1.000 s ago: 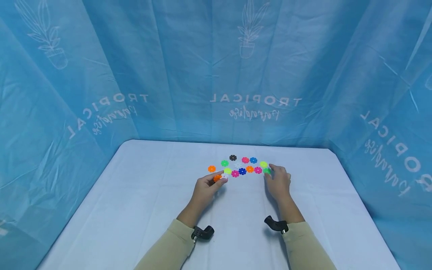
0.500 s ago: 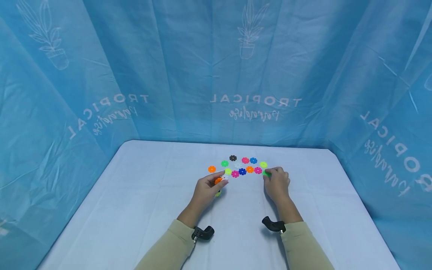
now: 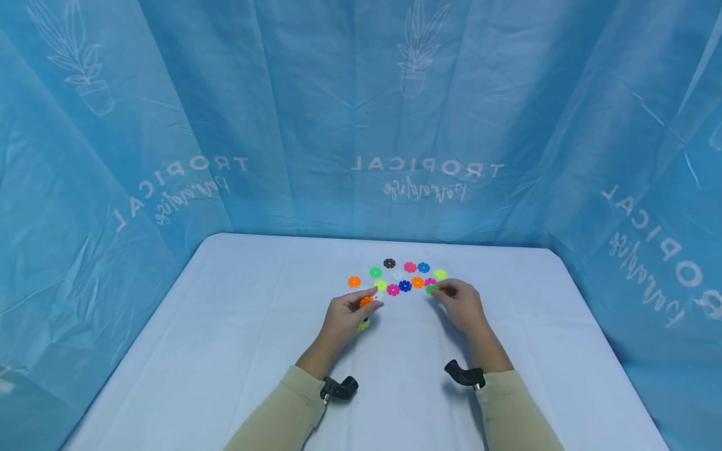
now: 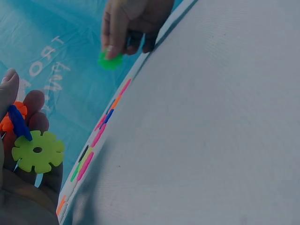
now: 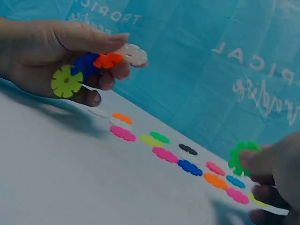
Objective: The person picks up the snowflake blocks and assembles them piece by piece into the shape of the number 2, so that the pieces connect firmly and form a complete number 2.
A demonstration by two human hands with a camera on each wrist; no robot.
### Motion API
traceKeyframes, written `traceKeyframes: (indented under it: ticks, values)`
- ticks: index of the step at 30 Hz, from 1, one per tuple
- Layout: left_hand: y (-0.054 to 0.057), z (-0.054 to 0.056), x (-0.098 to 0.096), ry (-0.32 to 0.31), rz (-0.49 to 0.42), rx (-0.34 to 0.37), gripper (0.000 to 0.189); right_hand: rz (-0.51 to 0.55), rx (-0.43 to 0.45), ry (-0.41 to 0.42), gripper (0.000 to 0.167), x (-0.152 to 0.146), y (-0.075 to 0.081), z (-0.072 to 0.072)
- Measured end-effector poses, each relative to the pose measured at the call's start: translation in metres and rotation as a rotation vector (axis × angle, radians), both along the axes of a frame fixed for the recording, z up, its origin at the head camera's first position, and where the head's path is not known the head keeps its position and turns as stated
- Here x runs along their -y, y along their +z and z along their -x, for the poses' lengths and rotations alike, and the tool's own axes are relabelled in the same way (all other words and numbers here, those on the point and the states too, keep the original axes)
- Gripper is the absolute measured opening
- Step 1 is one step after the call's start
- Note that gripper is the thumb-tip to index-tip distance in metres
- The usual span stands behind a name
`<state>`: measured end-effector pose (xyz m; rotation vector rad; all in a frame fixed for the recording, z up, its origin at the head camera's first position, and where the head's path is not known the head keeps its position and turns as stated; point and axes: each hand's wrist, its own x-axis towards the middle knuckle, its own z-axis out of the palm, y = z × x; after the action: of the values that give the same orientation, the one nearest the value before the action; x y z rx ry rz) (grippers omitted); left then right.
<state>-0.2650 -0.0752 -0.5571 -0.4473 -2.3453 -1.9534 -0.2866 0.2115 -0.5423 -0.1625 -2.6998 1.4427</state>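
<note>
My left hand [image 3: 341,316] holds a short chain of notched plastic interlocking discs. In the right wrist view the chain runs from a yellow-green disc [image 5: 67,81] through a blue disc [image 5: 85,64] and an orange disc [image 5: 108,60] to a white disc [image 5: 136,55], which sticks out past the thumb and fingertips. My right hand [image 3: 464,307] pinches a single green disc [image 5: 240,158] between thumb and fingers, raised above the table. In the left wrist view that green disc [image 4: 110,61] hangs below the right thumb, apart from the chain.
Several loose discs lie flat on the white table [image 3: 406,388], among them a black one [image 3: 389,263], a dark blue one [image 3: 405,286] and a yellow one [image 3: 440,274]. A blue printed curtain [image 3: 316,125] encloses the back and sides.
My right hand has taken the green disc from the right end of the loose discs and moved it left. The left hand stays nearly in place, its chain tilted so the yellow-green disc shows below.
</note>
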Motion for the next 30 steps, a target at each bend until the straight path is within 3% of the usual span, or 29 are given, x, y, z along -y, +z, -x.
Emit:
traceKeyframes:
  ticks: [7,10,17,25,30]
  values:
    - [0.001,-0.001,0.0,-0.012,-0.002,0.028,0.055,0.194,-0.093,0.274,0.016,0.025,0.016,-0.011]
    - [0.002,-0.002,0.0,-0.026,-0.008,0.03,0.052,0.237,-0.136,0.351,0.015,0.037,0.022,-0.017]
    - [0.003,-0.002,-0.001,-0.089,-0.053,0.032,0.046,0.242,-0.185,0.385,0.011,0.052,0.025,-0.025]
    - [0.001,-0.001,-0.002,-0.112,-0.083,0.047,0.042,0.209,-0.185,0.41,0.011,0.055,0.022,-0.026]
    - [0.01,-0.005,-0.003,-0.105,-0.057,0.062,0.038,0.187,-0.218,0.425,0.013,0.054,0.02,-0.025]
